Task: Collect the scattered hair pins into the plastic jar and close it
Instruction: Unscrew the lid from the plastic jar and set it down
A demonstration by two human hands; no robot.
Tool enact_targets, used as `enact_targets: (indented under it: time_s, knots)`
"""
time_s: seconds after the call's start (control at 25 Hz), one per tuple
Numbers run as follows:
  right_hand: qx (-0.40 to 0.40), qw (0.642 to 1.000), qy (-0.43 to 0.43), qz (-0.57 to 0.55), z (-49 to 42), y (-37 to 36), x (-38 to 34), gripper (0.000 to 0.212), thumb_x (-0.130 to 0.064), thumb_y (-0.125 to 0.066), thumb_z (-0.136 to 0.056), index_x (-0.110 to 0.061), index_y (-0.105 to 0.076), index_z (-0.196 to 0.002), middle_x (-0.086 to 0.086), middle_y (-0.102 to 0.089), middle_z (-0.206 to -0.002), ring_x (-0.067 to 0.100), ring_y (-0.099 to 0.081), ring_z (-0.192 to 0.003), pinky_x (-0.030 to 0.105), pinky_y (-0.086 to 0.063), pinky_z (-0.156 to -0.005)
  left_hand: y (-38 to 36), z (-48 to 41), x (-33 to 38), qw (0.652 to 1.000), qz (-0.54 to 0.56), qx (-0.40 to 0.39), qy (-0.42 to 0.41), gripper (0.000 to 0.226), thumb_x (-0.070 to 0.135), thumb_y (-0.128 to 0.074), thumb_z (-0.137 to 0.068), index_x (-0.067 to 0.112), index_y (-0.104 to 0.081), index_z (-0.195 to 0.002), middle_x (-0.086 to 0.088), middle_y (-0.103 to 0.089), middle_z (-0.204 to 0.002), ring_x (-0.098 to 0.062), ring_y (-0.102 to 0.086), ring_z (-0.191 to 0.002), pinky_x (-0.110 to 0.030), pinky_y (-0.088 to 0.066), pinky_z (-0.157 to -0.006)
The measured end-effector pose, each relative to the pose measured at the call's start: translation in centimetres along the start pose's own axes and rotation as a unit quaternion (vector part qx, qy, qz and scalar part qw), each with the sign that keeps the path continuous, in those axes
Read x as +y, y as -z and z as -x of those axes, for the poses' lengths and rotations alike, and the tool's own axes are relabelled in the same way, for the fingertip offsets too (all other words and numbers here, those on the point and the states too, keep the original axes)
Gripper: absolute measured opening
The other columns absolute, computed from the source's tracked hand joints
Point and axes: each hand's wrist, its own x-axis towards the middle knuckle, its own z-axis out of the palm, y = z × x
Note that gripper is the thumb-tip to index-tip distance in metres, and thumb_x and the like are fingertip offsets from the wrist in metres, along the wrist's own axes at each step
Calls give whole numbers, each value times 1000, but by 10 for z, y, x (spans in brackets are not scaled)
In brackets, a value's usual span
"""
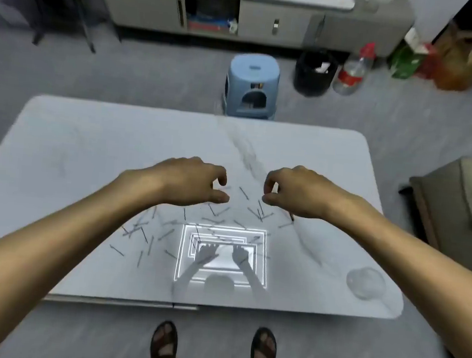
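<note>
Several thin dark hair pins (148, 234) lie scattered over the middle of the glossy grey table (73, 146), from the left cluster to the right one (259, 212). A clear plastic jar (365, 282) stands near the table's front right corner; I cannot tell whether it has a lid on. My left hand (188, 181) and my right hand (294, 190) hover side by side above the far edge of the pins, fingers curled and apart, with nothing visibly held in either.
A bright ceiling light reflects on the tabletop (223, 255) among the pins. Beyond the table stand a blue plastic stool (252, 85), a black bin (314, 71) and a water bottle (353, 71). A sofa edge (456, 217) lies to the right.
</note>
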Motion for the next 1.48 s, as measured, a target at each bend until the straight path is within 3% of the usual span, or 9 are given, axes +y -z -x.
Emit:
enact_targets:
  time_s: [0.24, 0.4, 0.52, 0.72, 0.92, 1.12, 1.24, 1.36, 1.48]
  knots:
    - [-51, 998, -24, -1, -29, -153, 42, 23, -41, -55, -92, -24, -63, -106, 2, -64, -108, 23, -58, -96, 34, -46, -77, -148, -49, -11, 998, -44, -39, 4, 45, 60, -45, -88, 35, -47, -125, 7, -60, -118, -19, -54, -103, -33, -40, -82]
    - [25, 999, -24, 16, -14, -212, 63, 25, -41, -53, -93, -25, -62, -109, -1, -60, -107, 20, -55, -94, 32, -43, -73, -209, -46, -4, 999, -37, 20, -12, 45, 59, -45, -88, 35, -47, -126, 11, -62, -114, -15, -53, -97, -33, -43, -84]
    - [66, 997, -29, -5, 24, -251, 64, 23, -42, -54, -91, -28, -62, -108, 2, -61, -111, 21, -56, -95, 34, -48, -79, -249, -12, 13, 998, -24, 57, -25, 42, 58, -46, -88, 35, -48, -124, 12, -62, -115, -14, -52, -97, -30, -41, -72]
    - [92, 995, -30, -28, 115, -289, 73, 21, -42, -55, -90, -29, -63, -105, 0, -63, -108, 20, -56, -98, 38, -49, -86, -285, 63, 49, 996, -9, 80, -36, 42, 55, -48, -89, 32, -50, -125, 10, -62, -120, -16, -54, -104, -36, -43, -92]
    - [179, 980, -31, -83, 140, -321, 127, 19, -37, -58, -88, -30, -63, -104, -4, -67, -104, 15, -57, -91, 32, -46, -74, -309, 73, 78, 988, 25, 140, -63, 38, 53, -50, -88, 32, -54, -120, 11, -64, -113, -14, -56, -101, -36, -46, -89]
    - [293, 940, -172, -17, 88, -346, 228, 50, -25, -58, -89, -13, -47, -136, 19, -44, -138, 35, -40, -128, 44, -39, -100, -337, 7, 86, 990, 68, 101, -71, 33, 48, -51, -88, 32, -56, -116, 11, -66, -108, -15, -55, -99, -40, -46, -92]
    - [316, 915, -247, 42, 47, -350, 278, 61, -28, -59, -87, -12, -38, -142, 22, -30, -148, 42, -27, -133, 48, -26, -110, -344, -50, 97, 991, 70, 84, -79, 30, 45, -50, -89, 32, -57, -116, 13, -65, -108, -16, -55, -100, -38, -46, -90]
    - [290, 893, -344, 16, 15, -343, 308, 65, -40, -59, -84, -16, -36, -139, 21, -28, -147, 48, -28, -128, 54, -27, -106, -353, -94, 105, 988, 84, 77, -100, 28, 44, -51, -89, 31, -58, -114, 13, -66, -109, -14, -56, -102, -37, -46, -90]
    - [253, 888, -374, -89, 4, -343, 313, 64, -36, -56, -82, -19, -34, -139, 19, -34, -138, 44, -34, -122, 51, -37, -93, -360, -119, 106, 984, 114, 76, -117, 25, 42, -53, -89, 32, -59, -111, 12, -65, -106, -13, -59, -98, -39, -47, -90]
